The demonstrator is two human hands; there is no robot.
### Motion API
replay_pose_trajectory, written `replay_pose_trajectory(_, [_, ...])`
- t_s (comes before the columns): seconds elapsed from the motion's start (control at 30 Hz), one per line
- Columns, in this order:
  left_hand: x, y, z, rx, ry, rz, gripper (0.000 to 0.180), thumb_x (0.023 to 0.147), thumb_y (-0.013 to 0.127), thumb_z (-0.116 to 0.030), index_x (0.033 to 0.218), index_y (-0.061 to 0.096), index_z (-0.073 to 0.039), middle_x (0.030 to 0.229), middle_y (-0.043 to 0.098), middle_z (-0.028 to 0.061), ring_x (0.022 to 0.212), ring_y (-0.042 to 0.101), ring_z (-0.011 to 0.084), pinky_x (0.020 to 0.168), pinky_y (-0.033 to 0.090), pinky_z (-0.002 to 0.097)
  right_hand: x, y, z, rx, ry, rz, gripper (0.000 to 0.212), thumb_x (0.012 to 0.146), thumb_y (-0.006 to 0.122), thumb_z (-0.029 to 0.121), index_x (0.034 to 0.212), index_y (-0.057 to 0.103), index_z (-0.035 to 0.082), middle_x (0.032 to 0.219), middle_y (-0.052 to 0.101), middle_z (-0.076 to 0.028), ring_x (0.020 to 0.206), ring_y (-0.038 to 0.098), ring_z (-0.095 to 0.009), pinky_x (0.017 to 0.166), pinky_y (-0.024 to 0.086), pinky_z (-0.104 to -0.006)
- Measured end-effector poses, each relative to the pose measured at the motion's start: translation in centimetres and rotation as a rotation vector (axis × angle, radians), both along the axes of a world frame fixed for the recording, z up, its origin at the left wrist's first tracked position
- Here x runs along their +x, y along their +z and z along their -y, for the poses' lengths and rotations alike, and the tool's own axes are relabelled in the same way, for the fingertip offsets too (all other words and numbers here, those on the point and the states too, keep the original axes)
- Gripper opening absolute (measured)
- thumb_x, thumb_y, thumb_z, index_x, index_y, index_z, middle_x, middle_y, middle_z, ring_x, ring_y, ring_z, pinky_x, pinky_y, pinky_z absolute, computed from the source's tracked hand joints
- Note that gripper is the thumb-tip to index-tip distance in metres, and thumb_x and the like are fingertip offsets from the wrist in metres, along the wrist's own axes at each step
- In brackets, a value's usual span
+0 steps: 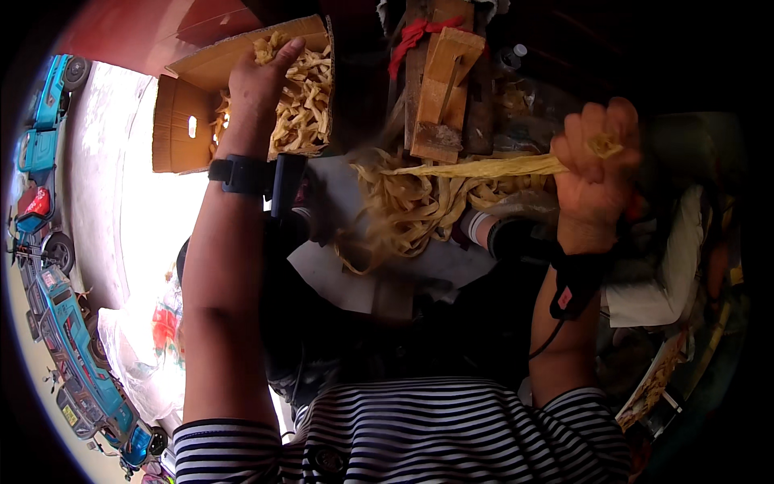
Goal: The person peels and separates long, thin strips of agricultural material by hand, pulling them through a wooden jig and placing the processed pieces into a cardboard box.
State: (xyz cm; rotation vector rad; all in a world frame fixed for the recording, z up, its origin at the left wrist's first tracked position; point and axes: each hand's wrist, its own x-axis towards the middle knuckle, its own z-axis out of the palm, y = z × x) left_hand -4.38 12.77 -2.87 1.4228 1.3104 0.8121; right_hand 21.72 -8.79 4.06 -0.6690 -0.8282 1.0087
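My left hand (260, 79) is closed over a cardboard box (176, 129) at the upper left. By its thumb and fingers is a small yellowish knotted piece (266, 50), apparently in its grip. Many pale yellow knotted pieces (304, 113) fill the box's right part. On the right, my right hand (601, 157) is a fist around a bundle of long, yellowish ribbon-like strips (492, 167). That bundle stretches leftward, nearly level, over a loose heap of similar strips (411, 198) between my legs. Just behind it stands a wooden block fixture (441, 113) with a slot, partly in shadow.
A red cloth (419, 36) is tied round the fixture's wooden beam. Beyond it, to the right, is a capped clear bottle (513, 56). Clear plastic bags (133, 347) lie left of my arm. Blue three-wheeled vehicles (81, 339) are parked along the far left.
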Motion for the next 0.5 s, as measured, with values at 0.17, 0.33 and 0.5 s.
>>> replay_pose_trajectory(0.17, [-0.8,-3.6,-1.2,0.59,0.03,-0.567,0.041,0.083,0.066,-0.027,0.117,0.059,-0.004,0.095,0.069,0.009,0.089,0.065,0.0201,0.077,0.049,0.0274,0.4,-0.9,0.3,-0.201,0.062,0.131,0.024,0.076,0.076,0.013,0.082,0.053,0.009,0.061,0.05,0.004,0.052,0.039,0.0,0.047,0.03,-0.0153])
replay_pose_trajectory(0.33, [5.0,3.0,9.5,-0.311,-0.665,0.141,0.029,0.09,0.056,-0.015,0.114,0.06,0.0,0.099,0.066,0.0055,0.093,0.06,0.013,0.08,0.045,0.023,-5.2,-3.7,0.2,-0.248,-0.039,1.047,0.022,0.071,0.078,0.009,0.073,0.056,0.005,0.064,0.059,-0.002,0.056,0.057,-0.011,0.052,0.043,-0.024])
replay_pose_trajectory(0.5, [4.2,2.5,14.5,-0.803,-0.881,0.238,0.014,0.089,0.06,-0.012,0.096,0.063,0.0,0.073,0.057,-0.0027,0.061,0.049,0.0034,0.052,0.038,0.0171,-5.4,-3.7,0.5,0.049,0.126,1.091,0.024,0.071,0.079,0.011,0.07,0.056,0.005,0.059,0.057,-0.003,0.053,0.057,-0.013,0.048,0.042,-0.0241])
